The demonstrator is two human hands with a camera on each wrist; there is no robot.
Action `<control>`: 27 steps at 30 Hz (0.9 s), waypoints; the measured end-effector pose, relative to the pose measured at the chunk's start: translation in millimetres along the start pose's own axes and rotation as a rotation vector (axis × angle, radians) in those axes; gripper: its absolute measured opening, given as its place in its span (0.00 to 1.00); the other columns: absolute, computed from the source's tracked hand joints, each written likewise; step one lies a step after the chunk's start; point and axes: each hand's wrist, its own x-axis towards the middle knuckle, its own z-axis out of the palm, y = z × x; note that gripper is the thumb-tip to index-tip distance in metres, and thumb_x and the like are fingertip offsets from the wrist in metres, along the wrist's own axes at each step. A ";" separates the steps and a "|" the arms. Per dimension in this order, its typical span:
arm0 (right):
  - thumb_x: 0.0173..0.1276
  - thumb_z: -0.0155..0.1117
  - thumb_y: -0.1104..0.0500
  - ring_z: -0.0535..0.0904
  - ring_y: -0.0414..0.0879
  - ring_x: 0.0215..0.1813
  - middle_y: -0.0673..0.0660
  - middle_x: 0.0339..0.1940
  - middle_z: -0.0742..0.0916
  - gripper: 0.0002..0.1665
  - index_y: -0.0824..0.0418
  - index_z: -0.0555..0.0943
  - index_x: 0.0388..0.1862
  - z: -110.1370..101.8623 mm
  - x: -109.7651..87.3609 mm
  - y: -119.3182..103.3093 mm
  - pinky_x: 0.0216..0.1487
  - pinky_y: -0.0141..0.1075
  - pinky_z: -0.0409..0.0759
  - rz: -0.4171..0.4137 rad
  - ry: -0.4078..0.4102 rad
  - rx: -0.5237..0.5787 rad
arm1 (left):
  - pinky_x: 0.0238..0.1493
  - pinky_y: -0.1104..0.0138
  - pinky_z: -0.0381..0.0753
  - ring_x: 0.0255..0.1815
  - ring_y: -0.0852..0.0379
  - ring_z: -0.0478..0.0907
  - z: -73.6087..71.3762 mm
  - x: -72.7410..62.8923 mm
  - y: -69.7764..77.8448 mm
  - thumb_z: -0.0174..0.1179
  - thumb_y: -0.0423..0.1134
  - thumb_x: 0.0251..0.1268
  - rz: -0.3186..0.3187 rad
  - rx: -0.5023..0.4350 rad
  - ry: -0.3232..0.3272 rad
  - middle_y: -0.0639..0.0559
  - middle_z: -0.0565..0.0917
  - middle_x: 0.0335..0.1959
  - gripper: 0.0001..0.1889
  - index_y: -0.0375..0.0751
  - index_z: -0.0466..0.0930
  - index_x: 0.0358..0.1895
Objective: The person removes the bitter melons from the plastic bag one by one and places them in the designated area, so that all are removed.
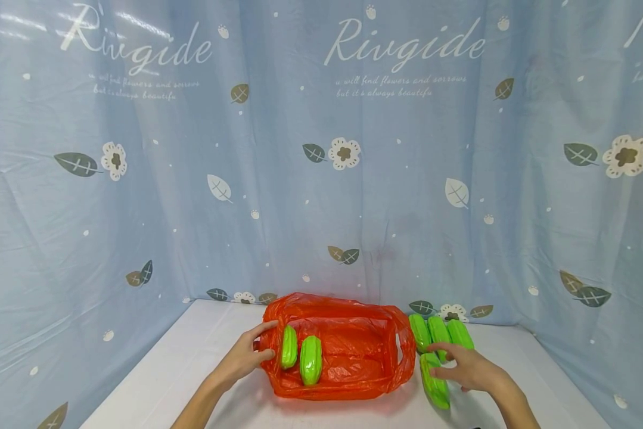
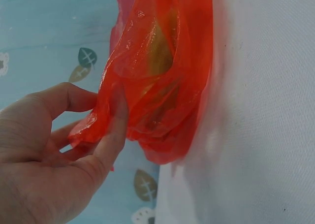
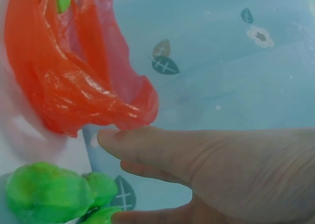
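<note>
An orange-red plastic bag (image 1: 353, 357) lies open on the white table (image 1: 187, 363). Two green toy gourds (image 1: 288, 347) (image 1: 311, 359) lie inside it at the left end. My left hand (image 1: 246, 357) holds the bag's left rim. In the left wrist view the thumb and fingers of that hand (image 2: 101, 111) pinch the thin plastic of the bag (image 2: 162, 71). My right hand (image 1: 463, 366) lies with straight fingers on a gourd (image 1: 435, 390) right of the bag. Three more gourds (image 1: 438, 330) lie behind it. In the right wrist view the right hand (image 3: 118, 152) hovers over the gourds (image 3: 47, 192).
A blue curtain (image 1: 321, 179) printed with leaves and flowers hangs on three sides of the table and meets its back edge just behind the bag. Bare white tabletop shows left of the bag and in front of it.
</note>
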 end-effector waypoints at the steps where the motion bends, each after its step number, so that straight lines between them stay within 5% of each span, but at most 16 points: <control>1: 0.59 0.72 0.49 0.79 0.52 0.45 0.65 0.54 0.80 0.35 0.56 0.75 0.65 -0.3 -0.5 -1.1 0.34 0.49 0.86 0.000 0.006 -0.005 | 0.43 0.60 0.86 0.50 0.47 0.78 0.0 0.1 -0.1 0.60 0.28 0.59 0.001 0.000 0.000 0.34 0.70 0.67 0.34 0.38 0.64 0.72; 7: 0.57 0.73 0.45 0.81 0.50 0.39 0.66 0.53 0.82 0.38 0.57 0.75 0.64 -2.0 -2.7 -7.6 0.35 0.46 0.85 -0.006 0.061 -0.061 | 0.43 0.61 0.86 0.51 0.47 0.78 0.2 -0.2 -0.2 0.60 0.28 0.59 0.001 0.004 -0.002 0.34 0.70 0.67 0.34 0.38 0.64 0.72; 15: 0.57 0.71 0.41 0.78 0.66 0.57 0.68 0.55 0.83 0.37 0.58 0.76 0.62 -5.5 -9.1 -16.1 0.46 0.59 0.82 -0.068 0.119 -0.124 | 0.43 0.62 0.86 0.51 0.47 0.78 0.2 -1.0 0.6 0.59 0.28 0.59 -0.001 0.004 -0.005 0.33 0.70 0.67 0.34 0.37 0.63 0.72; 27: 0.57 0.72 0.41 0.84 0.54 0.46 0.64 0.53 0.84 0.37 0.57 0.77 0.61 -3.5 -13.1 -27.5 0.41 0.51 0.84 -0.098 0.204 -0.108 | 0.43 0.63 0.86 0.51 0.48 0.78 0.2 -1.1 0.6 0.59 0.29 0.60 0.006 0.010 -0.006 0.34 0.70 0.67 0.34 0.37 0.63 0.72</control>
